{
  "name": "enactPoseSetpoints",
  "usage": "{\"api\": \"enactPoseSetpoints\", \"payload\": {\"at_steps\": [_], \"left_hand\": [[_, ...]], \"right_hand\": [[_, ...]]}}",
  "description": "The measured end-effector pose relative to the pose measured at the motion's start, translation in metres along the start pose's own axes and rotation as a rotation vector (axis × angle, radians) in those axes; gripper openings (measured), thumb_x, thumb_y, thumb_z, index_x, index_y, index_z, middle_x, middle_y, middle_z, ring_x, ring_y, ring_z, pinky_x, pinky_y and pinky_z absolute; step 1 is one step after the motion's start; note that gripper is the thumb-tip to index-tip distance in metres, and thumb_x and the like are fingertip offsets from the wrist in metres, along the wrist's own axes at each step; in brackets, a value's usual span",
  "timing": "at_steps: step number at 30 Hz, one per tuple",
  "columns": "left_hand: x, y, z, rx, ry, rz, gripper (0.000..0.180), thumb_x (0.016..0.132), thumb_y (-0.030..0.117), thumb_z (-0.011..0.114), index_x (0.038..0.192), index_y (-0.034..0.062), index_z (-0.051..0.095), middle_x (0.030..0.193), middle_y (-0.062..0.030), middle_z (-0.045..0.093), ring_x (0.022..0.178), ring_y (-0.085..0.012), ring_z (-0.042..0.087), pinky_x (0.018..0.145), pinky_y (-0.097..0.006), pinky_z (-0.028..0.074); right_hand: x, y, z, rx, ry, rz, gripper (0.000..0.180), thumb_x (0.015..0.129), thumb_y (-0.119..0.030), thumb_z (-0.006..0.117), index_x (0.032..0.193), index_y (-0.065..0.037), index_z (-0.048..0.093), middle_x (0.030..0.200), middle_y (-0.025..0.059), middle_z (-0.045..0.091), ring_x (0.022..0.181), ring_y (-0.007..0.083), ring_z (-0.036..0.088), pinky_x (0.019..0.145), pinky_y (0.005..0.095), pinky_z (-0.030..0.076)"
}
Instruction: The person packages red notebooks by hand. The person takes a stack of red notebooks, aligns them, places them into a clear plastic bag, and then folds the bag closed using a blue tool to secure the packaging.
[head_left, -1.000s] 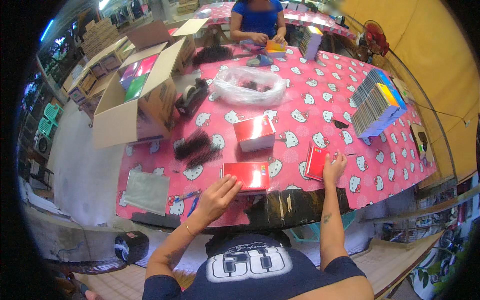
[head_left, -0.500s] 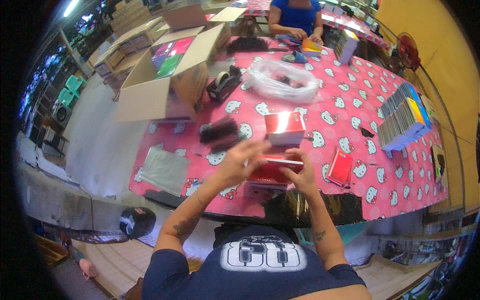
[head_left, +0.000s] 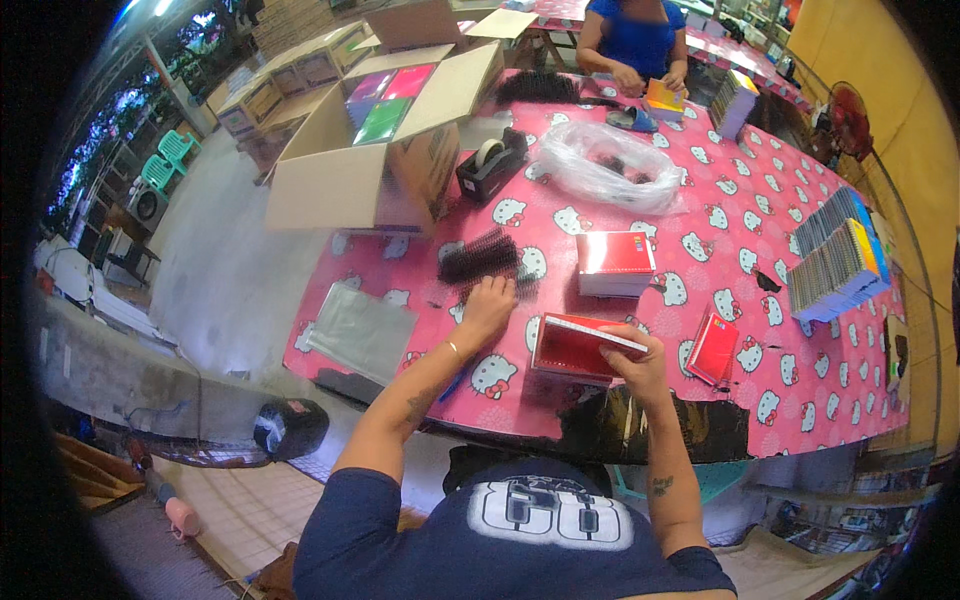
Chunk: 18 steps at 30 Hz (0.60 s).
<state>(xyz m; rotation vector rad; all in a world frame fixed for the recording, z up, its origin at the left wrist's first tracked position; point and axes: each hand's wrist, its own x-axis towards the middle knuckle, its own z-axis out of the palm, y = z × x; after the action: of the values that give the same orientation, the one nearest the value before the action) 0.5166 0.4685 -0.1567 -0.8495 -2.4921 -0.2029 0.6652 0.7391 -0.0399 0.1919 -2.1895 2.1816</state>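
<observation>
- A red notebook (head_left: pixel 580 345) is held tilted by the right hand (head_left: pixel 637 362) at the counter's (head_left: pixel 720 225) near edge, fingers pinching its right end.
- The left hand (head_left: pixel 487 305), fingers curled, is laid on black binding coils (head_left: pixel 480 258) lying leftward, long axis along that edge.

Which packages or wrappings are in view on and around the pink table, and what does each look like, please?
Cardboard box: far-left table edge, brown, flaps open, colourful covers inside.
Clear plastic bag: table's far middle, crumpled, dark items inside.
Clear plastic sleeves: near-left edge, flat, shiny grey.
Cardboard boxes: beyond the table, left, brown.
</observation>
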Motion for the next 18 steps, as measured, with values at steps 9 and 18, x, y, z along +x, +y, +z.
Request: {"api": "enactPoseSetpoints", "payload": {"at_steps": [9, 18], "left_hand": [[0.029, 0.022, -0.114, -0.514, 0.298, -0.275, 0.019, 0.093, 0.016, 0.06, 0.107, 0.004, 0.067, 0.087, -0.0118, 0.064, 0.078, -0.0292, 0.062, 0.07, -0.04, 0.05], [0.006, 0.063, -0.176, -0.89, 0.152, -0.202, 0.02, 0.09, 0.009, 0.071, 0.109, 0.0031, 0.072, 0.092, -0.0103, 0.068, 0.075, -0.0165, 0.064, 0.066, -0.028, 0.051]], "right_hand": [[0.002, 0.002, 0.001, 0.021, 0.0, -0.037, 0.024, 0.086, 0.002, 0.07, 0.11, 0.0, 0.07, 0.1, 0.003, 0.071, 0.091, 0.0088, 0.063, 0.083, 0.0265, 0.05], [0.003, 0.003, 0.003, 0.002, 0.019, -0.025, 0.024, 0.087, -0.001, 0.072, 0.111, -0.002, 0.071, 0.101, 0.0041, 0.072, 0.093, 0.0093, 0.063, 0.084, 0.0266, 0.05]]}}
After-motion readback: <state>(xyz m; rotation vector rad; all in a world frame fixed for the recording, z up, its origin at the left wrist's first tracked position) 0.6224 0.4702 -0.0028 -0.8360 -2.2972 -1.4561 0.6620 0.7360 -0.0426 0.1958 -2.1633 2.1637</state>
